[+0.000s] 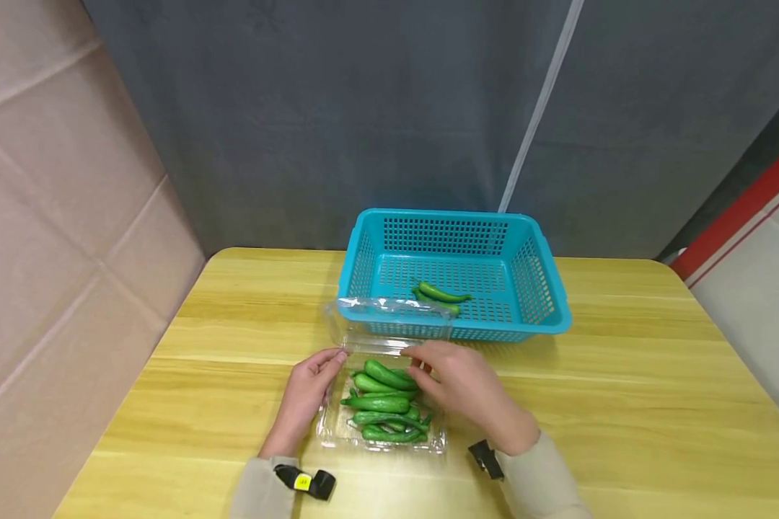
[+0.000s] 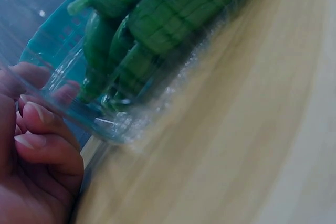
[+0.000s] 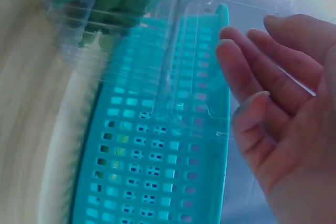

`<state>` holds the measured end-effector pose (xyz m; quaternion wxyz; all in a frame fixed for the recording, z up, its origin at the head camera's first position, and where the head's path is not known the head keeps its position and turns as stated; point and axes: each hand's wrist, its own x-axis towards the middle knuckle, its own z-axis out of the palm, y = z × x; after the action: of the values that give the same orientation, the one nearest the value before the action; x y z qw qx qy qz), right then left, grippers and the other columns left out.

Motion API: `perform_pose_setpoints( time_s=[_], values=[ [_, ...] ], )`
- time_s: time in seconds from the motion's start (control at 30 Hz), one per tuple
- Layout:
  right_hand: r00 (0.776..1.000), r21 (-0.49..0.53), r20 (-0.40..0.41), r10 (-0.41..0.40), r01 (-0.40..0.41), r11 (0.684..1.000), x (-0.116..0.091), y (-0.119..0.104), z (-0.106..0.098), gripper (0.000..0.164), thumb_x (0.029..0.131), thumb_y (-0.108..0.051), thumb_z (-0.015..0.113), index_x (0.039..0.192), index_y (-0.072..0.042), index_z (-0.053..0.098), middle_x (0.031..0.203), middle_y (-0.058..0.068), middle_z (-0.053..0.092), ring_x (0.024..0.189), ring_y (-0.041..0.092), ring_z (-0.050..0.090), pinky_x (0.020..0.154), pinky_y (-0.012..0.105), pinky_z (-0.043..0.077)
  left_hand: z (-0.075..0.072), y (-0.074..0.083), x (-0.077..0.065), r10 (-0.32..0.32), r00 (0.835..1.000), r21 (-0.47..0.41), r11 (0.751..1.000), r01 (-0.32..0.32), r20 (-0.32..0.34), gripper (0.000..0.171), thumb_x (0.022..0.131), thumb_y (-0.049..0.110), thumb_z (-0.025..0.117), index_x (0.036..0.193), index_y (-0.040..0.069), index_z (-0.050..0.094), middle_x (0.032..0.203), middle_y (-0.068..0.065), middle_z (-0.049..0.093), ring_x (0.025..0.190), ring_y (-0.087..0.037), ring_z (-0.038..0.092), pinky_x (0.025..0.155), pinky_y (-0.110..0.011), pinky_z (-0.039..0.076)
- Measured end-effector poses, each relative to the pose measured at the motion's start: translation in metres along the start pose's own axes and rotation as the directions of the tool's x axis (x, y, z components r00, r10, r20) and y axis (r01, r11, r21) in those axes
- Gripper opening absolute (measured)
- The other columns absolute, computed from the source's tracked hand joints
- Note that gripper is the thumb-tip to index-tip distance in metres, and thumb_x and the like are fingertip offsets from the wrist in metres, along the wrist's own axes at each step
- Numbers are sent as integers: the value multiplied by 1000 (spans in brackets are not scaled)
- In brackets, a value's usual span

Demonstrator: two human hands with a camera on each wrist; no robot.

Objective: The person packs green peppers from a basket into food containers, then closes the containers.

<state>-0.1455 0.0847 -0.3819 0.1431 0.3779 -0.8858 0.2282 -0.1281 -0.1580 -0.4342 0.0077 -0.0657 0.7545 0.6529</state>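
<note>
A clear plastic clamshell box (image 1: 325, 434) sits on the table with its lid (image 1: 363, 334) raised at the back, leaning over the basket's front edge. Several green peppers (image 1: 379, 405) lie inside the box. My left hand (image 1: 305, 393) pinches the box's left edge near the hinge; its curled fingers show against the clear wall in the left wrist view. Over the box's back right corner is my right hand (image 1: 464, 382). In the right wrist view this hand (image 3: 294, 114) has loosely bent fingers, with nothing between them, close beside the clear plastic.
Behind the box stands a turquoise plastic basket (image 1: 552, 295) with perforated walls. Two green peppers (image 1: 443, 294) lie in it. The wooden table (image 1: 623, 375) ends at a dark grey curtain (image 1: 337, 130) at the back, with a pale wall (image 1: 52, 216) on the left.
</note>
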Motion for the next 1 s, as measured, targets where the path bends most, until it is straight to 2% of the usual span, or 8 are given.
perform_pose_setpoints(
  time_s=[0.13, 0.33, 0.6, 0.7, 0.87, 1.0],
  values=[
    [996, 13, -81, -47, 49, 999, 0, 1, -5, 24, 82, -19, 63, 105, -13, 64, 86, -5, 64, 71, 4, 58, 63, 17, 48, 0, -1, 0, 3, 1000, -7, 1000, -3, 4, 26, 87, 27, 58, 107, 11, 63, 50, -1, 40, 39, -8, 34, 34, -23, 33],
    [975, 12, -182, -125, 130, 991, -1, 0, -19, 21, 80, -16, 65, 101, -12, 65, 84, -5, 64, 72, 4, 58, 63, 19, 49, 0, -1, 0, 5, 1000, -15, 1000, -5, -1, 24, 87, 26, 58, 106, 11, 64, 49, 0, 40, 38, -7, 34, 34, -22, 32],
    [954, 41, -280, -107, 123, 992, -4, -1, -39, 19, 85, -14, 60, 103, -11, 65, 83, -6, 63, 61, 3, 50, 53, 14, 43, 0, 0, 0, -6, 1000, 1, 1000, 6, -9, 26, 87, 27, 59, 106, 11, 64, 51, -2, 41, 39, -8, 34, 33, -27, 33],
    [920, 80, -379, -102, 143, 987, -5, 1, -44, 18, 85, -12, 58, 102, -9, 65, 78, -6, 61, 58, 3, 46, 50, 12, 40, 0, 0, 0, -7, 1000, 1, 1000, 7, -9, 25, 87, 27, 58, 107, 11, 63, 52, -3, 42, 39, -8, 35, 33, -26, 33],
    [821, 103, -565, -81, 168, 980, -3, 8, -45, 20, 89, -17, 52, 98, -5, 66, 72, -4, 58, 55, 3, 44, 49, 12, 38, -1, -4, 3, -13, 1000, 1, 1000, 13, -2, 27, 87, 28, 58, 108, 11, 63, 51, -2, 41, 39, -8, 35, 34, -25, 33],
    [760, 124, -650, -9, 117, 985, -3, 14, -43, 19, 88, -14, 53, 96, -2, 66, 71, -2, 58, 57, 6, 46, 51, 13, 39, -3, -16, 9, -21, 1000, -14, 1000, 21, 4, 30, 85, 33, 60, 108, 13, 63, 51, -1, 41, 39, -9, 35, 34, -24, 33]
  ],
)
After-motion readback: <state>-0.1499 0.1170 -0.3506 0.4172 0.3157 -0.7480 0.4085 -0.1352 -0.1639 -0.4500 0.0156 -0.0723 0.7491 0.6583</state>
